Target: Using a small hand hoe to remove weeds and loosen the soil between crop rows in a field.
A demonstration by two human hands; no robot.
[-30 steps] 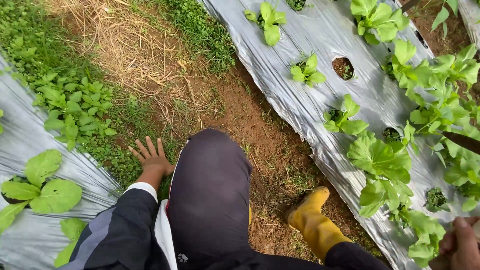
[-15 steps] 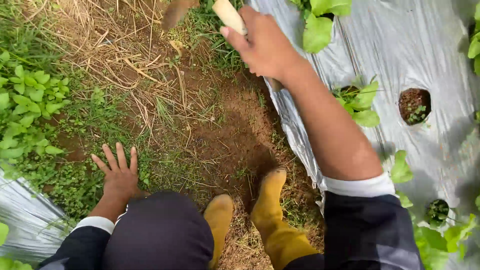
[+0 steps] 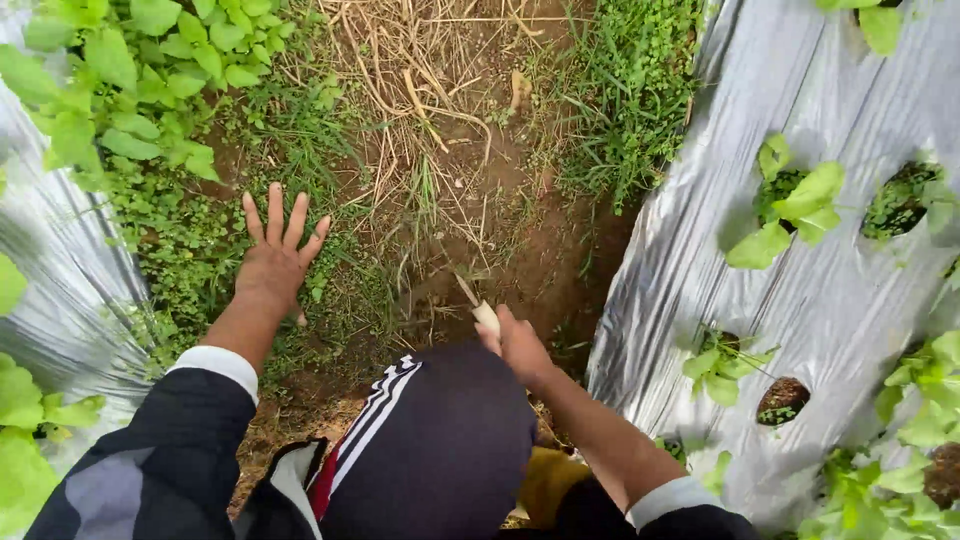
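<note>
Bare brown soil [image 3: 520, 250] runs up the middle of the view as a furrow, strewn with dry straw [image 3: 420, 60] and edged with low weeds [image 3: 180, 240]. Silver plastic mulch [image 3: 850, 280] covers the bed to the right; a second strip of it [image 3: 60, 300] shows at the left edge. Left hand [image 3: 272, 262]: palm down, all five fingers straight and fanned wide, gripping nothing, resting on or just above the weeds beside the furrow; contact cannot be judged for certain. Right hand [image 3: 518, 345]: fingers curled tight around the pale handle of a small tool [image 3: 478, 308], whose thin blade points up and left over the soil; the blade tip is blurred. The tool sits at the centre of the furrow, just above the person's dark-trousered knee [image 3: 430, 440]. Counted on the right mulch: five planting holes in clear view, three with leafy green seedlings [image 3: 795, 200], two mostly dark soil. One yellow boot [image 3: 545, 480] peeks from under the knee.
</note>
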